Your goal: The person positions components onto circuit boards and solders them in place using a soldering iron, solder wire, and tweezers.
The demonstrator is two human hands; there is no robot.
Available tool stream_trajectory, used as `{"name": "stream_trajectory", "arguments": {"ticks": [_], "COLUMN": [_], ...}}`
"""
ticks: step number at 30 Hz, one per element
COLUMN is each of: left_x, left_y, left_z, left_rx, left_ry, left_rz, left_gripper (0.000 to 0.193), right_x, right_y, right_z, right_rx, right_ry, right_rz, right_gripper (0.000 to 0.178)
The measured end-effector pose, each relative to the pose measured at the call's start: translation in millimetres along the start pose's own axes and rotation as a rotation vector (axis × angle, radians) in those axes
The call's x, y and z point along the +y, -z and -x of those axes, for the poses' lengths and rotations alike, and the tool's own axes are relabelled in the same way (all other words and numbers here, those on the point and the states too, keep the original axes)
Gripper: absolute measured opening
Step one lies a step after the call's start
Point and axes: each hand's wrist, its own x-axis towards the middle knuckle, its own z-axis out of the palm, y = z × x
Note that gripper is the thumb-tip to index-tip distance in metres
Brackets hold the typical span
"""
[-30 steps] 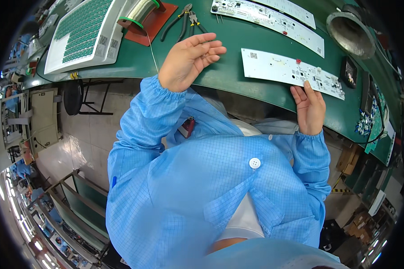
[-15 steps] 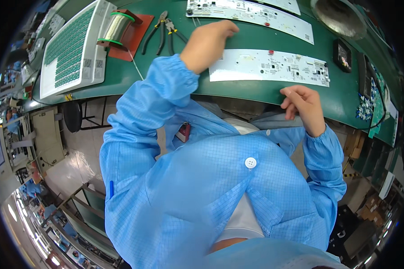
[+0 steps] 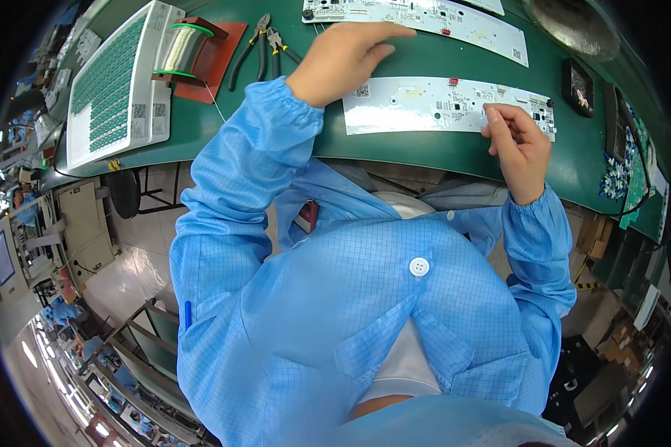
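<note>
A long white board, dotted with small dark and red parts, is laid flat on the green counter, parallel to its near edge and a little back from it. Its right end is pinched by the right hand: the fingers are curled nearly closed, with the tips on the board's surface. The left hand is held over the board's left end, palm down, its fingers stretched out, loosely open and holding nothing; whether the board is touched cannot be told. A second board of the same kind is seen further back, toward the far edge. Bare green counter is left between the two boards. Pliers are placed left of the left hand, then a wire spool on a red stand, then a white tray of green pieces at the left edge.
</note>
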Motion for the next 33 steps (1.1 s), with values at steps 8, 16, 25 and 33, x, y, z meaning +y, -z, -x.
{"name": "stream_trajectory", "arguments": {"ticks": [8, 16, 25, 33], "left_x": [-8, 9, -3, 1], "left_y": [47, 68, 58, 63], "left_z": [22, 74, 69, 26], "left_rx": [0.437, 0.202, 0.159, 0.070], "left_ry": [-0.271, 0.201, 0.150, 0.265], "left_rz": [0.493, -0.283, -0.373, -0.533], "left_gripper": [0.036, 0.022, 0.016, 0.023], "right_x": [-6, -25, -32, -15], "right_y": [-20, -76, -123, -88], "right_z": [-28, -87, -114, -111], "right_rx": [-0.044, -0.126, -0.155, -0.213], "right_ry": [0.324, 0.766, 0.603, 0.376], "right_rz": [0.249, 0.578, 0.927, 0.329], "right_gripper": [0.014, 0.013, 0.024, 0.018]}}
